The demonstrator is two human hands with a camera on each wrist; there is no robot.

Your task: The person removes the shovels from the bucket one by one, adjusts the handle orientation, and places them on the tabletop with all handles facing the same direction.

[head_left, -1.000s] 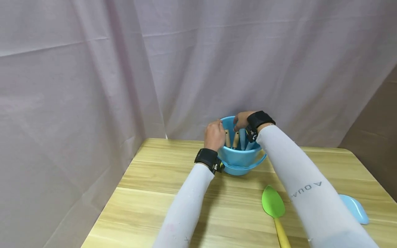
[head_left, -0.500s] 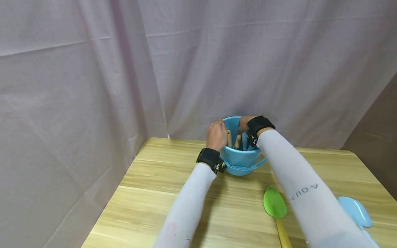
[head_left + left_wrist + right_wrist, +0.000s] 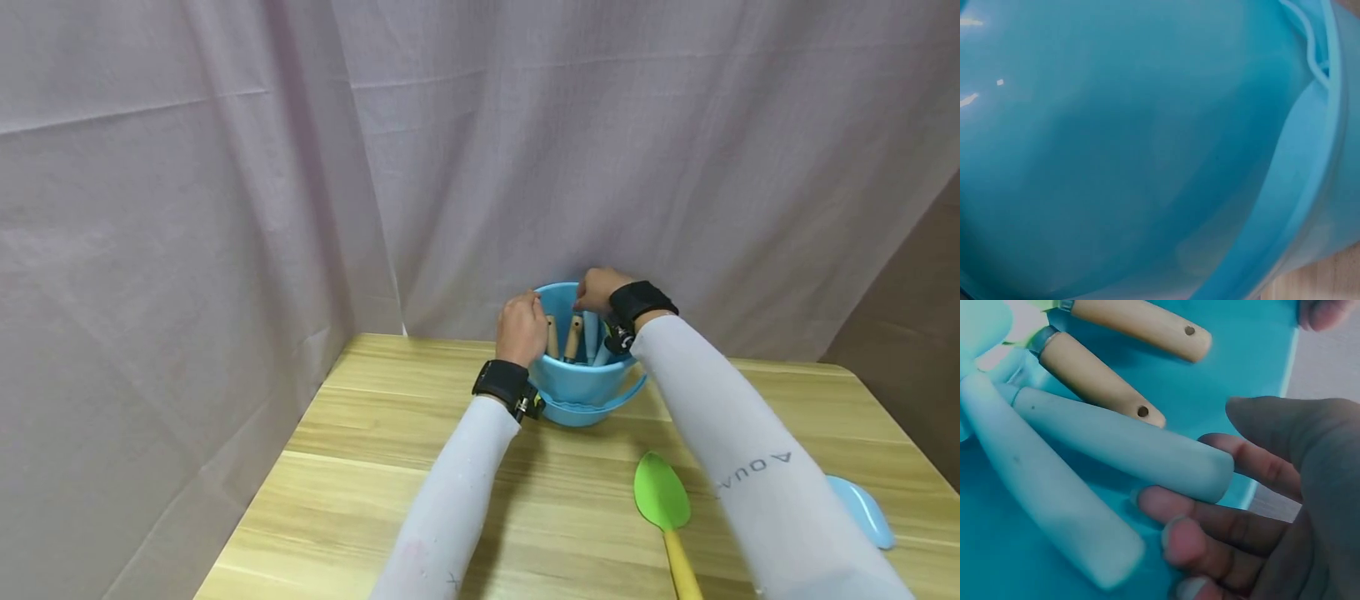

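I see the blue bucket at the table's far edge, four tool handles standing in it — two wooden, two pale blue. My left hand curls over the bucket's near-left rim, gripping it. My right hand reaches into the bucket, fingers curled around one pale blue handle. A green spatula lies nearer me than the bucket.

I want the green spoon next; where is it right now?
In the head view the green spoon lies on the table, right of centre, in front of the bucket and beside the right sleeve.
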